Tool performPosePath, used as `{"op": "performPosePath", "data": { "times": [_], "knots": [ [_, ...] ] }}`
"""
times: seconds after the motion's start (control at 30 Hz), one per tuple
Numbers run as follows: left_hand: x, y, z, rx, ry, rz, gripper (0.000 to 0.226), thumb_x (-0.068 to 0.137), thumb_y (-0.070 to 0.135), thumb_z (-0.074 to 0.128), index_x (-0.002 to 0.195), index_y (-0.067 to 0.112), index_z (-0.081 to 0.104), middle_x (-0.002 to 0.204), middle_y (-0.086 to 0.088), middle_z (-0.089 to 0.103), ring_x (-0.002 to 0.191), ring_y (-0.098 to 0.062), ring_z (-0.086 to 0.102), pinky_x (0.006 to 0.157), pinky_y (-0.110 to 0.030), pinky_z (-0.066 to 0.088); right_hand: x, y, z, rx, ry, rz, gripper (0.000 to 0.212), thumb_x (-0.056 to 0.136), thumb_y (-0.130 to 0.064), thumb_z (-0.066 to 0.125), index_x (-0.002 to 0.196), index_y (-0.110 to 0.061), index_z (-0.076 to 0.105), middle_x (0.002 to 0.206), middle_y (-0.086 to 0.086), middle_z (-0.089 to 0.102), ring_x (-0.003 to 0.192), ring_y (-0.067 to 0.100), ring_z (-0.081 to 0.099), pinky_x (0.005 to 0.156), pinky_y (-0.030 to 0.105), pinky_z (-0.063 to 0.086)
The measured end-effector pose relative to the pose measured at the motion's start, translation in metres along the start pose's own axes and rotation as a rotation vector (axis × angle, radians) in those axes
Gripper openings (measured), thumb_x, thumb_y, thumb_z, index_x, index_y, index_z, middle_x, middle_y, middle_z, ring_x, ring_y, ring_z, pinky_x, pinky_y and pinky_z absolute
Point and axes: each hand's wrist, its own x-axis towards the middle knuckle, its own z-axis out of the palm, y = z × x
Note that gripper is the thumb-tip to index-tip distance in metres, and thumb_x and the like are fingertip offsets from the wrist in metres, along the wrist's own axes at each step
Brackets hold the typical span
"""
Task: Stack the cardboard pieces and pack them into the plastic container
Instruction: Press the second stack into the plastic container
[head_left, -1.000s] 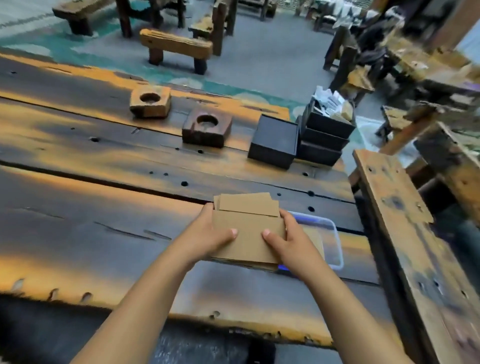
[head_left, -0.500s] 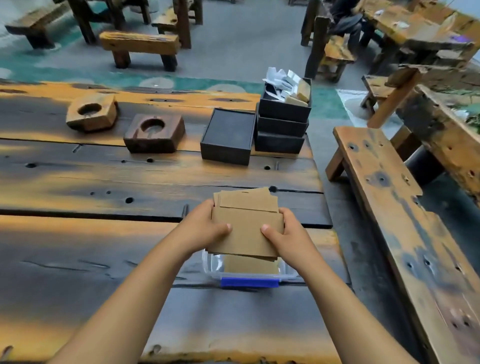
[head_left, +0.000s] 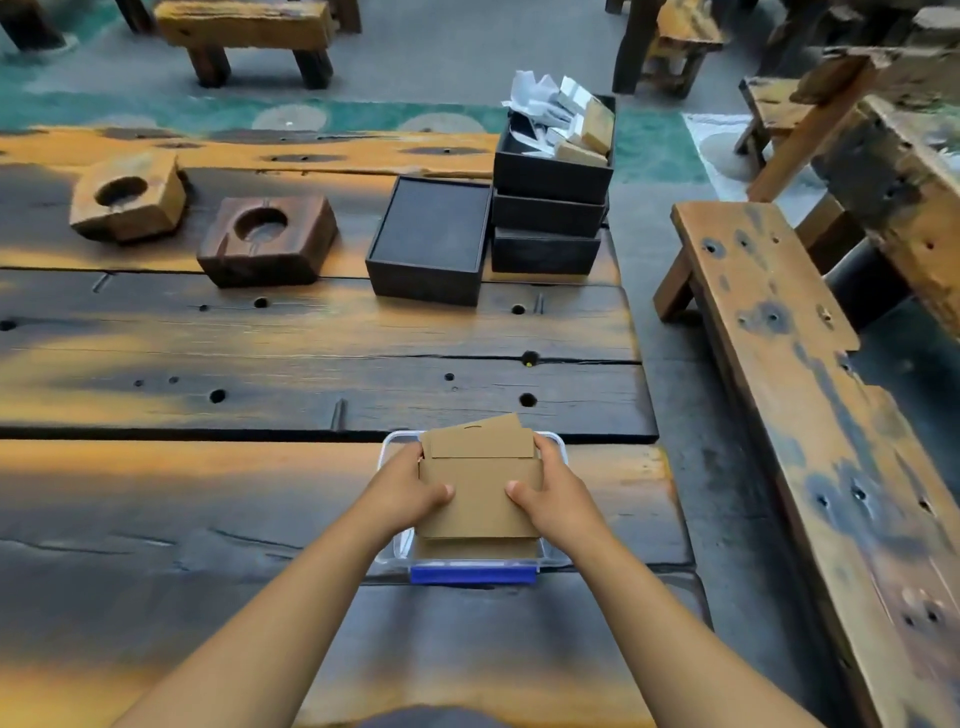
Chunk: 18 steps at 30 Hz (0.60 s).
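Cardboard stack (head_left: 480, 493) clamped between my left hand (head_left: 410, 491) and right hand (head_left: 553, 496), thumbs on top, held over the clear plastic container (head_left: 389, 447) with blue clip (head_left: 472, 575), more cardboard already inside it, container near the wooden table's (head_left: 208, 509) right edge, stacked black boxes (head_left: 548, 218) beyond, topmost holding crumpled paper.

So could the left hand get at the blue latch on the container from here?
Probably yes: the blue latch lies bare just below the left hand, but that hand first has to release its grip on the cardboard stack.
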Motion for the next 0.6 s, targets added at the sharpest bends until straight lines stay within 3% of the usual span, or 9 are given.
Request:
{"op": "performPosePath", "data": {
  "times": [0.2, 0.4, 0.5, 0.6],
  "knots": [
    [0.022, -0.014, 0.017, 0.077, -0.056, -0.054, 0.040, 0.080, 0.017, 0.070, 0.118, 0.018, 0.057, 0.115, -0.005, 0.067, 0.100, -0.022, 0.065, 0.092, -0.036, 0.054, 0.016, 0.015, 0.008, -0.130, -0.018, 0.067, 0.061, 0.085, -0.027, 0.064, 0.140, -0.029, 0.037, 0.126, 0.000, 0.065, 0.108, 0.024, 0.062, 0.080, 0.029, 0.045],
    [0.035, -0.024, 0.024, 0.234, -0.034, -0.052, 0.046, 0.078, 0.024, 0.071, 0.120, 0.012, 0.054, 0.120, -0.008, 0.059, 0.098, -0.022, 0.060, 0.082, -0.031, 0.052, 0.025, 0.022, 0.020, -0.263, -0.047, 0.082, 0.061, 0.082, -0.032, 0.068, 0.133, -0.023, 0.036, 0.125, 0.006, 0.057, 0.107, 0.026, 0.060, 0.080, 0.031, 0.045],
    [0.039, -0.026, 0.023, 0.293, 0.000, -0.022, 0.049, 0.077, 0.026, 0.073, 0.120, 0.012, 0.052, 0.129, -0.010, 0.049, 0.104, -0.025, 0.058, 0.087, -0.032, 0.050, 0.030, 0.023, 0.022, -0.328, -0.051, 0.064, 0.055, 0.083, -0.032, 0.069, 0.127, -0.018, 0.039, 0.126, 0.006, 0.057, 0.109, 0.026, 0.059, 0.084, 0.034, 0.047],
    [0.043, -0.030, 0.022, 0.366, -0.025, -0.027, 0.053, 0.080, 0.028, 0.070, 0.127, 0.012, 0.050, 0.135, -0.011, 0.044, 0.110, -0.027, 0.056, 0.091, -0.029, 0.045, 0.033, 0.024, 0.022, -0.353, -0.066, 0.035, 0.065, 0.083, -0.031, 0.069, 0.137, -0.019, 0.035, 0.132, 0.005, 0.055, 0.115, 0.026, 0.057, 0.091, 0.038, 0.049]
  ]
}}
